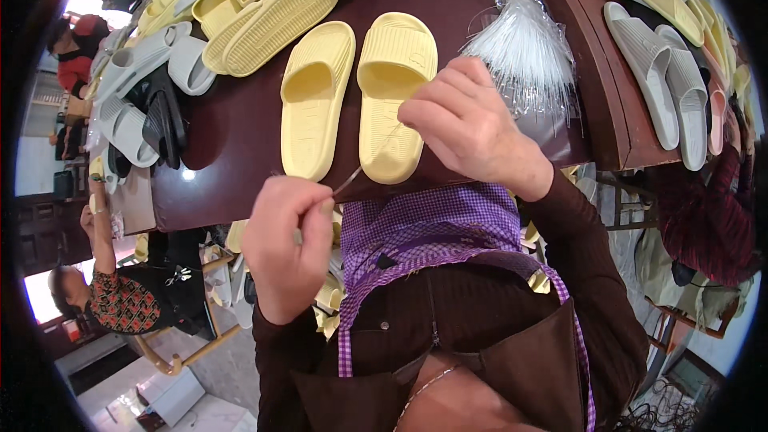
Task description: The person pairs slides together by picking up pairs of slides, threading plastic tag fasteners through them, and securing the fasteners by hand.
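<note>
Dark brown wooden surface (pixel 240 136) ran across the upper half of the view, its near edge just above the person's purple checked apron (pixel 424 224).

Piles of slides sat on it: yellow ones (pixel 272 8) heaped at the upper left, grey ones (pixel 136 64) along the left edge, and more grey and yellow ones (pixel 664 48) on a second surface at the right. Another person in a patterned top (pixel 120 300) sat low at the left, and a dark red sleeve (pixel 712 208) came in at the right edge.

2 yellow slides lay side by side at the near edge, soles up as far as I could tell: left slide (pixel 316 100) and right slide (pixel 392 96), close together but not touching.

Bundle of clear plastic strips (pixel 524 48) fanned out just right of the right slide.

Right hand (pixel 472 128) hovered over the right slide's lower half, grip pinched closed with thumb and forefinger on the upper end of a thin clear strip (pixel 376 152).

Left hand (pixel 292 244) was below the surface's edge, grip curled closed around a thin metal tool (pixel 346 182), tip pointing up-right toward the strip. Couldn't tell whether the tip touched the strip.
</note>
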Motion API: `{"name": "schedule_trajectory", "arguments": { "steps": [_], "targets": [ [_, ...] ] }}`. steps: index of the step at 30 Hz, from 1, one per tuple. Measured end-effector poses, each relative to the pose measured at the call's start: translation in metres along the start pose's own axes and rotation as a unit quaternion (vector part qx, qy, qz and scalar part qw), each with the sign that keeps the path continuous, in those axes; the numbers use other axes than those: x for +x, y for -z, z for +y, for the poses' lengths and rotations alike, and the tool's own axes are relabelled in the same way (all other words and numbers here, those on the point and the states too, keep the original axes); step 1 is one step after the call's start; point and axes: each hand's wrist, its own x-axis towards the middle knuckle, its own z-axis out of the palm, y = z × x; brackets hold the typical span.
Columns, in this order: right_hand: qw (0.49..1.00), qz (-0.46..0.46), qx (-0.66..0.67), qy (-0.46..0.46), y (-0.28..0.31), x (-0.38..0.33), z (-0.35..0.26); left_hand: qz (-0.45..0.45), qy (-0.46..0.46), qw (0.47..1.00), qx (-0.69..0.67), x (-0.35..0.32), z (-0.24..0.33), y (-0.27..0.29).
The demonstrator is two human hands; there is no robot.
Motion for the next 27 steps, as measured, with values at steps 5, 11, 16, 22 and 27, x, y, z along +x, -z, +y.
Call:
{"name": "schedule_trajectory", "arguments": {
  "steps": [5,11,16,22,27],
  "targets": [
    [1.0,0.007,-0.004,0.008,-0.021,-0.007,0.003,0.0,-0.079,0.995,0.054,-0.009,-0.014,-0.021],
    [0.998,-0.051,-0.027,0.003,-0.047,-0.025,0.013,-0.018,-0.087,0.991,0.104,-0.018,-0.048,-0.053],
    [0.996,-0.077,-0.029,0.02,-0.05,-0.023,0.007,-0.011,-0.07,0.986,0.152,-0.029,-0.052,-0.058],
    [0.994,-0.088,-0.052,0.04,-0.05,-0.02,0.016,-0.01,-0.058,0.98,0.19,-0.047,-0.038,-0.048],
    [0.991,-0.09,-0.092,0.04,-0.053,-0.015,0.028,0.051,-0.116,0.97,0.206,-0.046,-0.029,-0.045]
  ]
}}
